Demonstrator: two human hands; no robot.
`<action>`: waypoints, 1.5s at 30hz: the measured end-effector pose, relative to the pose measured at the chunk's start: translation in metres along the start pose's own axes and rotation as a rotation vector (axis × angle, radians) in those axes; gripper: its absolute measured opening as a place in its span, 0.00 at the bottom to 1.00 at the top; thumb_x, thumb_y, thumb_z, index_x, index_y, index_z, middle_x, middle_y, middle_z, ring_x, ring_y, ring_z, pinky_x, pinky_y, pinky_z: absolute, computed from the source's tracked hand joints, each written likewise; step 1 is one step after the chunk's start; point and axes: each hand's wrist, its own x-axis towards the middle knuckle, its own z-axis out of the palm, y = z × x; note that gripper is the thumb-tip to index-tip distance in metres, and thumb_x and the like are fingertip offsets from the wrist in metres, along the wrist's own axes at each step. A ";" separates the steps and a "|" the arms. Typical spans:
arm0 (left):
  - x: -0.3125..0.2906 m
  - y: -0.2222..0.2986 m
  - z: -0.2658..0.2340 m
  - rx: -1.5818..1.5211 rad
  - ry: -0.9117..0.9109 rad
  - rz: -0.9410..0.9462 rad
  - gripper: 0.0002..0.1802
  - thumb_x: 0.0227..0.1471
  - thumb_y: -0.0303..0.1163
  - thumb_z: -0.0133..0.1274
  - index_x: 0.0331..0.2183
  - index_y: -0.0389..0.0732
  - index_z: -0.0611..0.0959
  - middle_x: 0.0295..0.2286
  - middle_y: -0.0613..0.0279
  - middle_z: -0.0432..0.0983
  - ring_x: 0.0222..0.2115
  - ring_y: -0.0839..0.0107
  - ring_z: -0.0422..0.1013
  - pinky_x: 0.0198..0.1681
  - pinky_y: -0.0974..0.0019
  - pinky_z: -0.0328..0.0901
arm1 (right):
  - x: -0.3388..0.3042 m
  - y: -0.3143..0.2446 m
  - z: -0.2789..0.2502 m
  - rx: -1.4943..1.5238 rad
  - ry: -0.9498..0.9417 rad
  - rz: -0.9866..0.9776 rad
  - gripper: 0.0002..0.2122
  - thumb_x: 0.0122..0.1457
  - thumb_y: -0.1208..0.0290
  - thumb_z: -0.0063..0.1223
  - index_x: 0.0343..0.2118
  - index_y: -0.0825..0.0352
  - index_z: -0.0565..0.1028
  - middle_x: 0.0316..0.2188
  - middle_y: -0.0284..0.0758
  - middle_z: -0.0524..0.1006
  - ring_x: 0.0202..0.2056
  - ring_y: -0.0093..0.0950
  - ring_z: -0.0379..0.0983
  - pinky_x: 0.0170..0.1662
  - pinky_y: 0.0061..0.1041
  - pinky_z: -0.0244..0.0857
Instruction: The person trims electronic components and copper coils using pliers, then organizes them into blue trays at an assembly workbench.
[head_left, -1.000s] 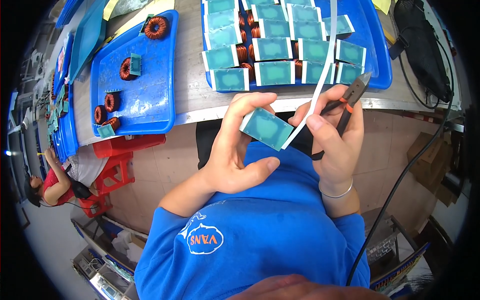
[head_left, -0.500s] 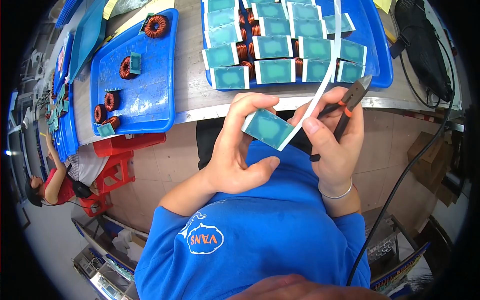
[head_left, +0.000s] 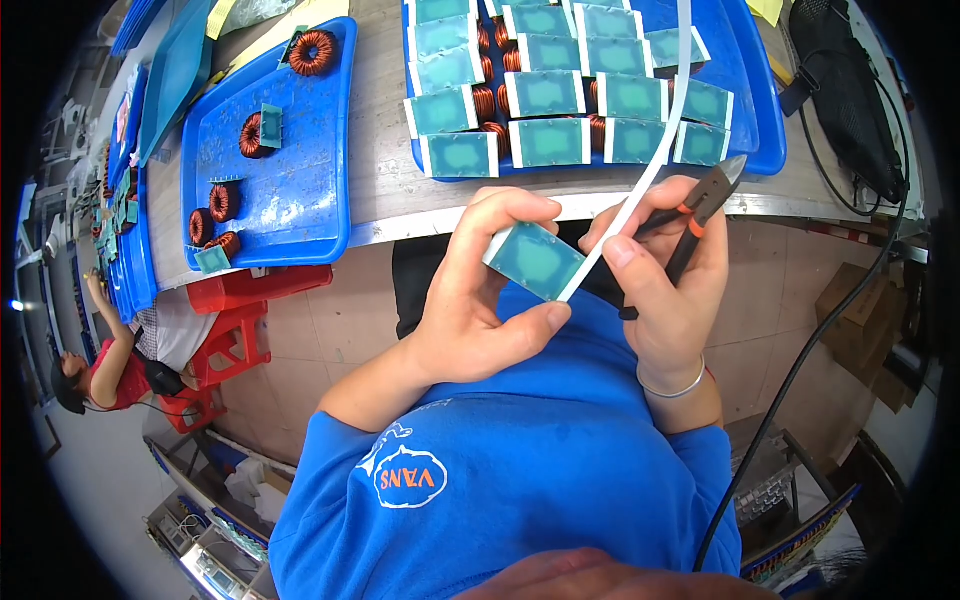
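Observation:
Between the fingers and thumb of my left hand (head_left: 480, 300) is a green circuit board (head_left: 536, 262), tilted, with white strip along its short edges. My left thumb tip presses at its lower right corner. A long white strip (head_left: 655, 165) runs down from the top of the view to the board's right edge. My right hand (head_left: 665, 270) pinches this strip near the board. Cutting pliers (head_left: 708, 192) with dark jaws and orange-black handles also rest in my right hand, jaws pointing up and right. Whatever is under the board is hidden.
Ahead, a blue tray (head_left: 745, 120) holds rows of green boards on copper coils. Another blue tray (head_left: 300, 190) to the left has several copper coils with small boards. A black cable (head_left: 800, 360) hangs at right. A person (head_left: 115, 370) works at far left near red stools (head_left: 235, 340).
My left thumb has moved right and up onto the board's lower corner. The upper part of the white strip has swung slightly right. The far-left person's arm has shifted.

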 end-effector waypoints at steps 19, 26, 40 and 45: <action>0.005 0.006 -0.026 -0.056 0.114 0.190 0.36 0.29 0.22 0.56 0.45 0.35 0.60 0.35 0.54 0.62 0.37 0.67 0.62 0.41 0.67 0.58 | -0.003 -0.010 -0.012 -0.575 -0.269 -0.092 0.14 0.42 0.82 0.52 0.35 0.69 0.69 0.28 0.36 0.72 0.29 0.27 0.70 0.32 0.23 0.64; 0.006 0.006 -0.029 0.109 0.156 0.222 0.21 0.31 0.20 0.55 0.34 0.35 0.69 0.33 0.55 0.64 0.35 0.69 0.63 0.39 0.69 0.60 | -0.001 -0.015 -0.008 -0.824 -0.471 -0.168 0.16 0.36 0.79 0.54 0.34 0.65 0.73 0.28 0.36 0.72 0.31 0.33 0.68 0.35 0.27 0.61; 0.007 0.005 -0.026 0.316 0.138 0.265 0.18 0.29 0.20 0.55 0.30 0.37 0.72 0.30 0.56 0.66 0.33 0.68 0.64 0.37 0.69 0.59 | 0.000 -0.012 -0.010 -0.924 -0.497 -0.246 0.17 0.35 0.78 0.54 0.34 0.63 0.74 0.23 0.33 0.72 0.24 0.29 0.69 0.26 0.25 0.63; 0.012 0.008 -0.026 0.272 0.108 0.277 0.19 0.29 0.20 0.55 0.31 0.37 0.71 0.30 0.56 0.65 0.33 0.67 0.64 0.38 0.68 0.60 | 0.001 -0.021 -0.013 -0.856 -0.379 -0.176 0.18 0.37 0.82 0.53 0.36 0.66 0.74 0.20 0.37 0.72 0.21 0.30 0.70 0.25 0.25 0.64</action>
